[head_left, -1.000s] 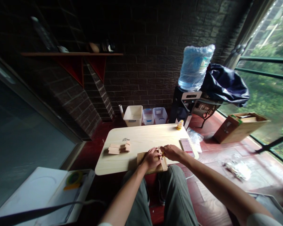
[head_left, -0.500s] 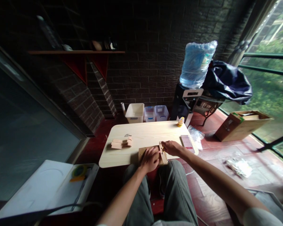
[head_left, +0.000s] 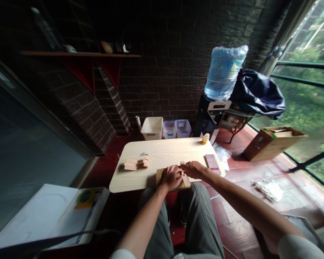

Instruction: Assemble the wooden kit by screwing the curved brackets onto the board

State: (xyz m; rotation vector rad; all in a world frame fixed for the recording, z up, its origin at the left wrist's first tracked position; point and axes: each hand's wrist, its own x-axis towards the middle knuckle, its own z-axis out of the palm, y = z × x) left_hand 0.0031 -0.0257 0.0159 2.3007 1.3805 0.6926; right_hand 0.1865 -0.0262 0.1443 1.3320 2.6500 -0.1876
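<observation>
At the table's near edge lies a flat wooden board (head_left: 160,176), light brown, with a pale narrow wooden strip (head_left: 185,181) across its right end. My left hand (head_left: 173,176) rests over the board, its fingers bent and pressed against the strip. From the right, my right hand (head_left: 194,169) reaches in with fingers closed just above the strip. Something small, dark and yellowish shows at its fingertips, too small to name. The two hands nearly touch, and the fingers hide part of the strip.
Several pale wooden pieces (head_left: 136,164) and small dark metal parts (head_left: 144,154) lie on the table (head_left: 162,151). A yellow-capped bottle (head_left: 205,139) and a phone-like slab (head_left: 212,162) are to the right. Storage bins (head_left: 152,128), a water dispenser (head_left: 214,111) and a cardboard box (head_left: 272,144) stand beyond.
My left hand's fingers have shifted right, closer to the strip. The right hand has turned and moved slightly left, covering more of the strip. The view has shifted a little.
</observation>
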